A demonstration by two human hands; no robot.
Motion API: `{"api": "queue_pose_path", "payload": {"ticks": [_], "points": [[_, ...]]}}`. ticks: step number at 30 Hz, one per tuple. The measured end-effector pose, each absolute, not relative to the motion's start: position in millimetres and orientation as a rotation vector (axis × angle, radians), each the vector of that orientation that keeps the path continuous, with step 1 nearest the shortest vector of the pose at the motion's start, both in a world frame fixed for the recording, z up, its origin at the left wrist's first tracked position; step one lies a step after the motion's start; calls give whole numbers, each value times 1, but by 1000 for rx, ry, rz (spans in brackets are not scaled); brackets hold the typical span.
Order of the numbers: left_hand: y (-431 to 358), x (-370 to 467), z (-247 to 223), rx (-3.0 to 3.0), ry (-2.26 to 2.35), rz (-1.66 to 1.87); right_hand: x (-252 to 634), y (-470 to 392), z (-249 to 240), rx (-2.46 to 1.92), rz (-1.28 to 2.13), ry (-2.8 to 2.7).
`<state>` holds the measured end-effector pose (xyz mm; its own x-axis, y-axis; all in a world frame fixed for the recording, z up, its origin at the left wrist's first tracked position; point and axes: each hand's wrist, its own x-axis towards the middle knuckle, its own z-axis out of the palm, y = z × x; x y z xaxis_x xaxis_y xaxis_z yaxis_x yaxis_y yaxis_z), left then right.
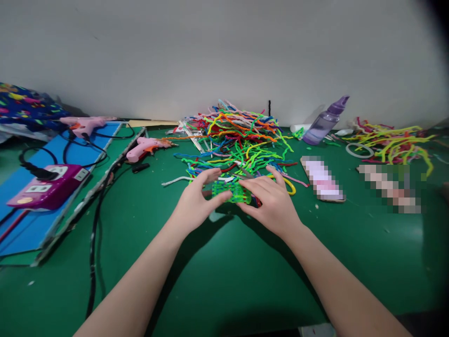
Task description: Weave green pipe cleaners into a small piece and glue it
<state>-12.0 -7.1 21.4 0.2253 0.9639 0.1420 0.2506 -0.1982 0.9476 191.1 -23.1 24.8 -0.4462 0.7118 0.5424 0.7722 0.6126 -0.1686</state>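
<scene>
Between my two hands, just above the green table, is a small translucent bright-green plastic piece with blue and red flecks (pixel 231 191). My left hand (pixel 201 199) is closed on its left end, thumb in front and fingers behind. My right hand (pixel 268 199) pinches its right end, and the fingers cover part of it. What kind of piece it is I cannot make out. Directly behind my hands lies a heap of multicoloured pipe cleaners (pixel 242 128), with green ones spread nearest. A pointed metal tool (pixel 242 174), perhaps scissors, shows partly behind the piece.
Two pink glue guns (pixel 145 149) and a purple power strip (pixel 52 187) with black cables are at left, partly on a blue board (pixel 24 187). At right are a purple bottle (pixel 324 122), a phone (pixel 322 180), a ring (pixel 359 150) and yellow pipe cleaners (pixel 400 140).
</scene>
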Motion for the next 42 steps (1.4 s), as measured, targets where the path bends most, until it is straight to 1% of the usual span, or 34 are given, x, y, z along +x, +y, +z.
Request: {"api": "queue_pose_path", "payload": {"ticks": [3,5,20,24,26,28,32,35,38,42], "points": [[-7,-15,21,2194,1089,992,192,-22,27,-1172,-136,-2267],[-7,-17,18,2367,1075,915,192,-22,27,-1169,-132,-2276],[-2,-23,12,2484,1264,726,192,-23,22,-1104,-97,-2303],[-5,-22,17,2312,1248,823,191,-23,22,-1088,-51,-2242],[-6,-20,22,2129,1221,886,189,-24,25,-1110,45,-2155],[-8,-17,26,1929,1195,895,186,-25,29,-1202,249,-2057],[-8,-12,29,1569,1048,819,181,-27,35,-1393,807,-1824],[-8,-11,27,1364,980,842,178,-27,33,-1383,1060,-1675],[-8,-9,22,1200,985,862,175,-28,30,-1381,1123,-1616],[-9,-6,16,1127,1063,883,172,-29,29,-1432,1096,-1594]]}}
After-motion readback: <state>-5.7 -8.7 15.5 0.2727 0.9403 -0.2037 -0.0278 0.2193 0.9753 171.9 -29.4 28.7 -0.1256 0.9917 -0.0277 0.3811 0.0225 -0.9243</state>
